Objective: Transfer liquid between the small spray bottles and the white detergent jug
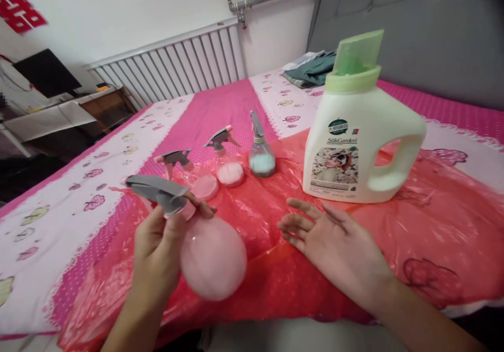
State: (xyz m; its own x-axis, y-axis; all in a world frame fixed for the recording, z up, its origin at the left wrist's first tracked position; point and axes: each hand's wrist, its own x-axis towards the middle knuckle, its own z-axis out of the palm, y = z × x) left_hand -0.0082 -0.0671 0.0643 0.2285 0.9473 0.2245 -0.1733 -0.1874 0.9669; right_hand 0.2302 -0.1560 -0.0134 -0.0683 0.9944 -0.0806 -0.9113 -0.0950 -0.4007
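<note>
View: head camera, looking down over a bed (79,184) with a pink and white cover.
Left hand (155,247): closed round the neck of the pink spray bottle (214,260), just under its grey trigger head (157,190).
Bottle position: lifted clear of the red plastic sheet (433,226), tilted, at lower left.
Right hand (334,242): open, palm up, fingers spread, holding nothing, near the detergent jug (354,147).
Jug: white with a green cap, upright on the sheet.
Small spray bottles: three upright in a row left of the jug, two pink (205,185) (230,172) and one pale blue (262,163).
</note>
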